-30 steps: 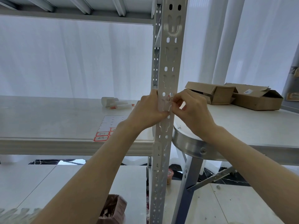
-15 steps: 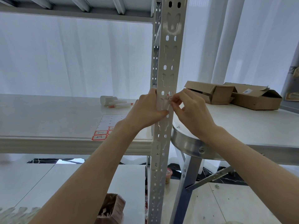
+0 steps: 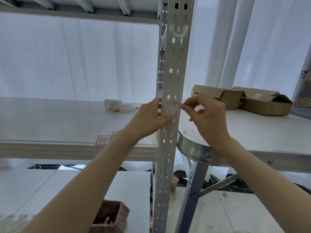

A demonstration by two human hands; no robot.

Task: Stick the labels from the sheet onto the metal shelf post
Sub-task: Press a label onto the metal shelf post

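A: What do we count here?

B: We see one metal shelf post [image 3: 175, 84] running top to bottom, one label sheet [image 3: 110, 130] lying flat on the shelf board [image 3: 50, 125] to the left of the post, and two red-bordered labels [image 3: 104, 140] with handwriting on them at the sheet's near corner. The rest of the sheet looks peeled. One more label [image 3: 175, 103] sits on the post's front face, with a dark mark and a bit of red edge showing.

A: And off to the side?

B: We make out two open cardboard boxes [image 3: 264, 105] on the round-edged table [image 3: 252, 132] to the right, and some white tubes [image 3: 120, 106] behind the sheet on the board.

A: How do our hands stand?

B: Our left hand [image 3: 148, 120] wraps the post from the left, thumb pressed flat on the front face just below the label, fingers curling behind. It is clamped on the post.

A: And the other?

B: Our right hand [image 3: 207, 118] comes in from the right, thumb and forefinger pinched together at the label's right edge; the other fingers curl loosely. Whether the tips grip the label or only touch it, we cannot tell.

A: Arms?

B: Both forearms rise from the lower corners, meeting at the post.
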